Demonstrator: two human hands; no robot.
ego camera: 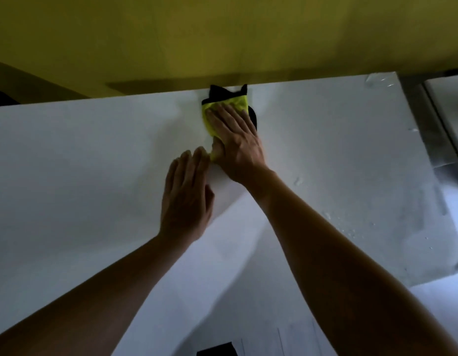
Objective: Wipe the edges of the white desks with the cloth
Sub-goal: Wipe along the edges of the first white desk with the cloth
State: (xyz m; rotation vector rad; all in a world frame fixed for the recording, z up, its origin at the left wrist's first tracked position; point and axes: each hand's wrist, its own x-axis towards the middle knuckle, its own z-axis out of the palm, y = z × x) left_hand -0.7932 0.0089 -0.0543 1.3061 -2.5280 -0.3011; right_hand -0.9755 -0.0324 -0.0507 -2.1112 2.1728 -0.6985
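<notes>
Both hands lie on the white desk [94, 155] in the head view: the right hand [235, 140] presses flat, fingers straight and together, on the yellow and black cloth [226, 105] at the desk's far edge, next to the yellow wall [222, 34]. The cloth's long axis runs from near the right thumb away toward that edge, where its black corners stick up past the rim. Just beside the right hand, the left hand [186, 196] rests palm down on the bare surface, fingers relaxed and extended, holding nothing.
</notes>
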